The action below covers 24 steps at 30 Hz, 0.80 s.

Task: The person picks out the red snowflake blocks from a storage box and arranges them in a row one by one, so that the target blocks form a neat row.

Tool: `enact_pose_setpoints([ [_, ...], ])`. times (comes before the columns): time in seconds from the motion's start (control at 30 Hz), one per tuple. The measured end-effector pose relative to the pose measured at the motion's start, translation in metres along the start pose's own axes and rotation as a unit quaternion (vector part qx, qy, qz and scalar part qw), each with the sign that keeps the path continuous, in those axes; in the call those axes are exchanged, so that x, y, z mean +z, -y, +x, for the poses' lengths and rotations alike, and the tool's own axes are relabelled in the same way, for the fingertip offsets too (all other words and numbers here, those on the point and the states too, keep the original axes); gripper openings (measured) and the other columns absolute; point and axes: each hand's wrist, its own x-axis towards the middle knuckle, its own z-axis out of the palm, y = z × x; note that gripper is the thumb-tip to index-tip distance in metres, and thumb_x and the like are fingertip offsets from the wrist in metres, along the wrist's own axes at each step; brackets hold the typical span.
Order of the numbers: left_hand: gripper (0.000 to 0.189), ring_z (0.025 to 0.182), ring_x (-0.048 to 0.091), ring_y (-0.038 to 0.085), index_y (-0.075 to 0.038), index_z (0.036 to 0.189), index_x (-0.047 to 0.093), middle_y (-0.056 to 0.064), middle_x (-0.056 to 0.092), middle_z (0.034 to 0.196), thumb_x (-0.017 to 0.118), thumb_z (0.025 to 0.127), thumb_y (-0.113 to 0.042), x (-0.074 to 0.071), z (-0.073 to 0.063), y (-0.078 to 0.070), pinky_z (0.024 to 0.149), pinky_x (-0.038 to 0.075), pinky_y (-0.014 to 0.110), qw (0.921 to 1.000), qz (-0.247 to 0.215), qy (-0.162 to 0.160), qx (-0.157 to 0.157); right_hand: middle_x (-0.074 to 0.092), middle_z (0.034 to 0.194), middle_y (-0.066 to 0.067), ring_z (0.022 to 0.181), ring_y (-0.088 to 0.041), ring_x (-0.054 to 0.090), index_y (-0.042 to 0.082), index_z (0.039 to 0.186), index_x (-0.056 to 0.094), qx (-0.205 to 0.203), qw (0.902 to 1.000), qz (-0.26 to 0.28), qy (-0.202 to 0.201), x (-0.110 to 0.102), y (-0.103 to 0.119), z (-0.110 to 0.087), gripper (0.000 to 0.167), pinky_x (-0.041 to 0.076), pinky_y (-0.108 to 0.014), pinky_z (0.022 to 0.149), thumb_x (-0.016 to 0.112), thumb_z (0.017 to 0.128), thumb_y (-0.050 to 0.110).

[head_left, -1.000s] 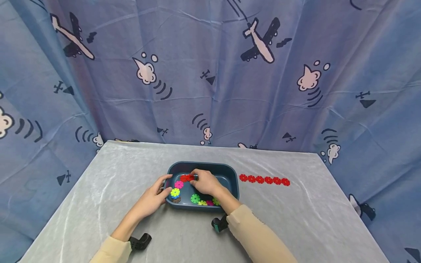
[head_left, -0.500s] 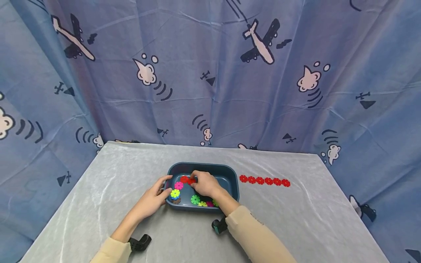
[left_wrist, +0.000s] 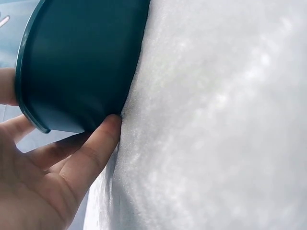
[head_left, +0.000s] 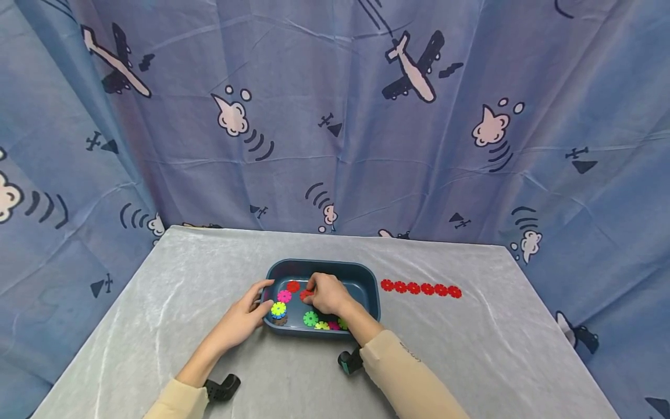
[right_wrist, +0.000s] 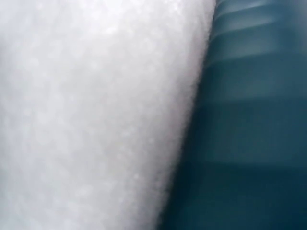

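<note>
In the head view, a dark teal plastic bin (head_left: 361, 270) stands on the cloth-covered table. My left hand (head_left: 242, 317) grips its left end, with the thumb at the rim and a fingertip low on the outer wall (left_wrist: 81, 57) in the left wrist view. My right hand (head_left: 330, 295) reaches inside and pinches a red notched building disc (head_left: 305, 295). Another red disc (head_left: 293, 286) lies just left of it, above a pink disc (head_left: 285, 296). The right fingertips are partly hidden; the right wrist view shows only cloth and the bin's wall (right_wrist: 249, 129).
A yellow disc (head_left: 278, 309) lies at the bin's left, over blue and brown ones. Green discs (head_left: 310, 318), yellow and pink ones lie along its near side. Right of the bin, several red discs (head_left: 414, 288) form a straight row. A patterned curtain (head_left: 335, 116) hangs behind the table.
My right hand has drawn one red disc slightly right and nearer, apart from the other red disc. The left hand stays on the bin.
</note>
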Motion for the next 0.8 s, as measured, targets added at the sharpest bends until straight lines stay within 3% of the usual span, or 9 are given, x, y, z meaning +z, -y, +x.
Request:
enact_pose_setpoints([
  [0.37, 0.049, 0.131, 0.055, 0.038, -0.024, 0.154, 0.042, 0.024, 0.049, 0.148, 0.055, 0.107, -0.029, -0.0005, -0.0003, -0.0006, 0.088, 0.057, 0.042, 1.0000, 0.002, -0.003, -0.001, 0.056, 0.073, -0.001, 0.065, -0.016, 0.052, 0.013, 0.096, 0.060, -0.012, 0.9999, 0.011, -0.002, -0.0020, 0.0003, -0.0027, 0.025, 0.042, -0.030, 0.060, 0.082, 0.088, 0.022],
  [0.8, 0.048, 0.129, 0.056, 0.036, -0.025, 0.154, 0.042, 0.024, 0.049, 0.148, 0.055, 0.107, -0.029, -0.0006, -0.0013, -0.0020, 0.087, 0.058, 0.042, 1.0000, 0.005, -0.002, -0.002, 0.060, 0.069, 0.000, 0.060, -0.014, 0.055, 0.012, 0.101, 0.060, -0.023, 0.9988, 0.042, 0.006, -0.0064, 0.0027, -0.0065, 0.021, 0.045, -0.029, 0.059, 0.078, 0.091, 0.008],
])
